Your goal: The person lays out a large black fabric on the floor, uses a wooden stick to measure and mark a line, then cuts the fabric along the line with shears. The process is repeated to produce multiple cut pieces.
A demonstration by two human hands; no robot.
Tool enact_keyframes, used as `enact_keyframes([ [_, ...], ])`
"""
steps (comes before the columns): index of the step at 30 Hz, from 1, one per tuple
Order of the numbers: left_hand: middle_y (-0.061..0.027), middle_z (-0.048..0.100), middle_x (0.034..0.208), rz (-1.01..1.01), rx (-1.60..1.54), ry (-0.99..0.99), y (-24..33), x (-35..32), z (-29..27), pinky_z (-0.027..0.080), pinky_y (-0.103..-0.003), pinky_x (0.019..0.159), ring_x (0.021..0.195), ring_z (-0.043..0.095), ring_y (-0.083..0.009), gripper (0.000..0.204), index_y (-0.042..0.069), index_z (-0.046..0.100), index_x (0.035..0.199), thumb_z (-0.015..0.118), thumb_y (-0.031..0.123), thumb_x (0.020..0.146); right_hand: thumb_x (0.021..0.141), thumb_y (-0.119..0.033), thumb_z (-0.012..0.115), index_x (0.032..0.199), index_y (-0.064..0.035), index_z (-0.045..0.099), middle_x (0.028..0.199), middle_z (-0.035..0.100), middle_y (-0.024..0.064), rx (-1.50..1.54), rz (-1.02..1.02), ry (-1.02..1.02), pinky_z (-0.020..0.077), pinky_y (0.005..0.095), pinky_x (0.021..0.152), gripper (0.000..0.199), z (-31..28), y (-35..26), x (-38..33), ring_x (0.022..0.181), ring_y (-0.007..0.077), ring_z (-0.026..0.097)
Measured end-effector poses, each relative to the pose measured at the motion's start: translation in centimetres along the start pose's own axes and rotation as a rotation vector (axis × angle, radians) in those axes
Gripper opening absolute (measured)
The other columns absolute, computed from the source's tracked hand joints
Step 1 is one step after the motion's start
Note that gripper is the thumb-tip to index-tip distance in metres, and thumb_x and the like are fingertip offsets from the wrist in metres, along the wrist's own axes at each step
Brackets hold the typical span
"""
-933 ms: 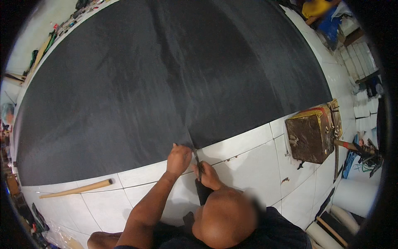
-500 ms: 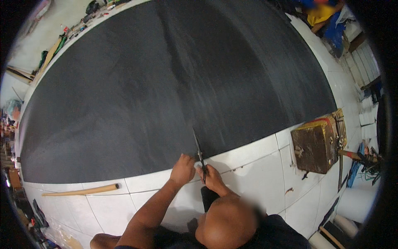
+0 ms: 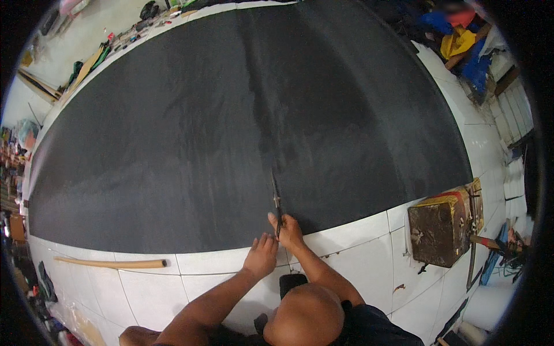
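A pair of long scissors with dark handles lies in my right hand, whose fingers are wrapped round the handles. Its blades point away from me over a large black sheet, a little inside the near edge. Beside the scissors handles, at that same edge, rests my left hand. The left fingers are stretched out and lie along the edge of the sheet; its thumb is hidden. Whether the blades are parted I cannot make out.
White floor tiles run along the sheet's near edge. A tan tube lies on them at the left. At the right stands a worn brown box, touching the sheet's corner. Yellow and blue cloths show at the far right.
My right hand and the scissors have moved forward over the sheet. My left hand has shifted slightly right and nearer me, its fingers now flatter. The view has tilted a little.
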State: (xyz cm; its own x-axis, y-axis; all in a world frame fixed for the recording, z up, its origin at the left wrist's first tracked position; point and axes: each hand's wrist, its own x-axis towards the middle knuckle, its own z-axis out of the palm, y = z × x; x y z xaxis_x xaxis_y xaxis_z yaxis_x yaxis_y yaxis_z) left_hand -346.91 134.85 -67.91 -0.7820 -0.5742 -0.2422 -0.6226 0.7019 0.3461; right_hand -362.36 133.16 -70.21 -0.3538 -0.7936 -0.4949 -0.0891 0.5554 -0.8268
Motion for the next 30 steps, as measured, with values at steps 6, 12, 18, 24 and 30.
enact_keyframes([
  [6, -0.0265, 0.046, 0.140, 0.003, -0.043, -0.042, 0.2, -0.1, -1.1, 0.036, -0.055, 0.113, 0.138, 0.040, -0.0433, 0.059, -0.007, 0.044, 0.138, 0.058, 0.011, 0.083, 0.093, -0.057, 0.063, 0.077, -0.0023, 0.059, 0.068, 0.060, 0.0099, -0.005, -0.034, 0.011, 0.0454, 0.0387, 0.062, 0.057, 0.2, -0.7, 0.7, 0.063, 0.0240, 0.059],
  [12, -0.0219, 0.046, 0.139, -0.008, 0.045, -0.103, 0.4, 0.3, -1.6, 0.037, -0.054, 0.112, 0.139, 0.038, -0.0391, 0.062, -0.005, 0.045, 0.139, 0.062, 0.019, 0.085, 0.091, -0.057, 0.066, 0.070, -0.0107, 0.049, 0.058, 0.051, 0.0006, 0.098, -0.021, -0.011, 0.0412, 0.0279, 0.047, 0.054, 0.0, -4.5, 6.5, 0.050, 0.0105, 0.051],
  [18, -0.0219, 0.047, 0.135, -0.074, -0.025, -0.166, 1.5, 1.7, -2.8, 0.038, -0.059, 0.108, 0.134, 0.041, -0.0418, 0.069, 0.003, 0.040, 0.146, 0.064, 0.023, 0.085, 0.091, -0.055, 0.067, 0.068, -0.0048, 0.055, 0.061, 0.056, 0.0081, 0.057, -0.074, 0.051, 0.0429, 0.0363, 0.054, 0.057, 0.3, -5.2, 10.7, 0.056, 0.0203, 0.055],
  [24, -0.0187, 0.048, 0.128, -0.190, -0.029, -0.319, 2.8, 3.5, -4.2, 0.040, -0.066, 0.102, 0.130, 0.044, -0.0424, 0.070, 0.012, 0.035, 0.152, 0.063, 0.025, 0.089, 0.091, -0.056, 0.066, 0.067, -0.0029, 0.058, 0.058, 0.058, 0.0099, 0.123, -0.069, 0.010, 0.0440, 0.0396, 0.057, 0.059, 0.4, -5.4, 11.0, 0.055, 0.0230, 0.057],
  [30, -0.0184, 0.047, 0.129, -0.160, -0.019, -0.291, 2.7, 3.3, -3.3, 0.039, -0.067, 0.102, 0.130, 0.044, -0.0424, 0.069, 0.013, 0.036, 0.153, 0.062, 0.025, 0.090, 0.092, -0.058, 0.064, 0.067, -0.0051, 0.059, 0.056, 0.057, 0.0079, 0.091, -0.049, -0.014, 0.0447, 0.0386, 0.054, 0.059, -0.5, -11.0, 17.5, 0.052, 0.0222, 0.058],
])
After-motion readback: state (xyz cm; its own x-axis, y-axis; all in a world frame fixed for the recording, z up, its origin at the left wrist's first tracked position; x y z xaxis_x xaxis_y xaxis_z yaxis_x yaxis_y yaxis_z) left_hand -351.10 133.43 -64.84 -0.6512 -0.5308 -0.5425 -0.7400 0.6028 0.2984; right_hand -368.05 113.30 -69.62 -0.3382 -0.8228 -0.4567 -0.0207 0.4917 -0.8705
